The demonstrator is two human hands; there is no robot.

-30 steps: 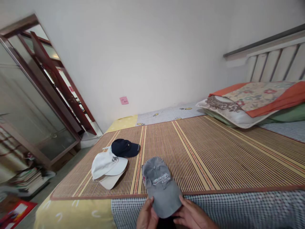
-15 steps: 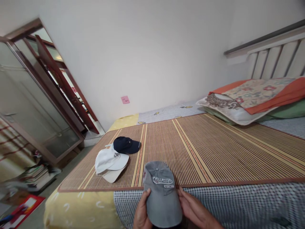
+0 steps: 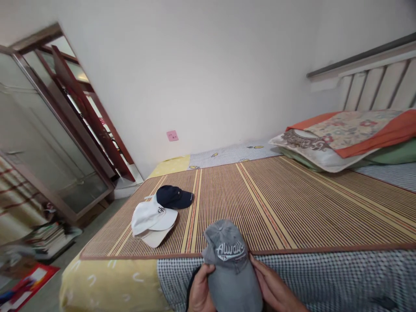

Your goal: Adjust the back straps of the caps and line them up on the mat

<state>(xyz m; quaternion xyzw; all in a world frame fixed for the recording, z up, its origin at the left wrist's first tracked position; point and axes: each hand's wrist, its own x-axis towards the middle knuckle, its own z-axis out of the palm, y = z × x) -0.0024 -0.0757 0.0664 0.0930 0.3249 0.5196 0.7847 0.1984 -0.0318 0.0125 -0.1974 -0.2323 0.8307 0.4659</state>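
At the near edge of the bed (image 3: 325, 279), both hands (image 3: 199, 291) pinch a gray cap (image 3: 229, 266), white "Always" lettering (image 3: 231, 248), brim (image 3: 236, 288) nearest; striped mat (image 3: 279, 199) stretches far and right.

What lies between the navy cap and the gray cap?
In the head view, only a stretch of striped mat shows between the navy cap and the gray cap.

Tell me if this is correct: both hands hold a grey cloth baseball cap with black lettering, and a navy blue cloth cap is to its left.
No: the head view shows white lettering, not black, on the grey cloth baseball cap. The left hand and right hand hold it, and the navy blue cloth cap is to its left.
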